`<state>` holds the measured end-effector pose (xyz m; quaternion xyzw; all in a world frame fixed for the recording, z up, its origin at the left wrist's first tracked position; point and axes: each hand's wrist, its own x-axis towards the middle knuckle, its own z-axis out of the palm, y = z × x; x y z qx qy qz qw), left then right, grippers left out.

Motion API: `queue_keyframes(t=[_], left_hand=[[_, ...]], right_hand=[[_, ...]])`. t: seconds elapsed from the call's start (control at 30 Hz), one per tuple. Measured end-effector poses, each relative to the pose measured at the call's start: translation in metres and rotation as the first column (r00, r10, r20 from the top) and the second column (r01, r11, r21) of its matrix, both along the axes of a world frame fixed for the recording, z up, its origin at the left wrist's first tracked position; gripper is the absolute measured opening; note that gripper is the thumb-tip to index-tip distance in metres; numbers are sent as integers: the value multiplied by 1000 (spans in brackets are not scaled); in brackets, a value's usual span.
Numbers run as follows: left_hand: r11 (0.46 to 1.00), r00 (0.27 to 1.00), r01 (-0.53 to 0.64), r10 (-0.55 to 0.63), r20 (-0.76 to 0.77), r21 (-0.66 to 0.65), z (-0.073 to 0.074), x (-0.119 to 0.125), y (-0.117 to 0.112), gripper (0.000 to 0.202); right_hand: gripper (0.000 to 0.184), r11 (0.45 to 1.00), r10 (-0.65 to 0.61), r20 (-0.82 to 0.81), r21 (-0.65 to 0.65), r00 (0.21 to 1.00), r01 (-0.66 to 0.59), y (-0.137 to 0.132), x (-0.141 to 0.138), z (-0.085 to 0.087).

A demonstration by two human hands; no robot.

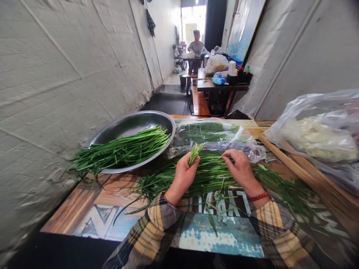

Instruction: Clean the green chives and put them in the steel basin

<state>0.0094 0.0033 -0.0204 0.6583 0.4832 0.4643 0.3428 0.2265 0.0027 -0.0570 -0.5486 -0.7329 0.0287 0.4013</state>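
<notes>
A loose pile of green chives (213, 175) lies across the painted wooden table (95, 215) in front of me. My left hand (183, 175) is closed round a small bunch of chives (195, 152) whose cut ends stick up above my fingers. My right hand (239, 166) rests on the pile, fingers curled down into the stalks. A round metal basin (131, 125) at the left holds a neat bundle of chives (123, 149) that hangs over its rim.
A clear plastic bag with more chives (215, 136) lies behind the pile. Another plastic bag with pale contents (319, 136) sits at right. The white tiled wall (56, 93) runs along the left. A seated person (196, 45) and cluttered tables (221, 80) are far back.
</notes>
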Motion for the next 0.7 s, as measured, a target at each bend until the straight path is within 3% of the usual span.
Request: queue_keyframes(t=[0.13,0.37,0.53,0.7], left_hand=[[1000,999,-14,14,42,2,2,-1,-1,24],[1000,999,-21,20,45,5,0,-1,-2,24],[1000,999,3,-3,43,-1,-2,-2,-1,23],[995,986,-96,99,137,-27,0,-6,2,24]], right_hand=[[20,998,46,-126,38,991,-42,-9,-4,12],[21,996,77,-152,59,985,-69,-20,-11,26],[20,993,102,-164,69,981,-91,-23,-14,29],[18,997,66,-195,47,979,-58,-24,-12,26]])
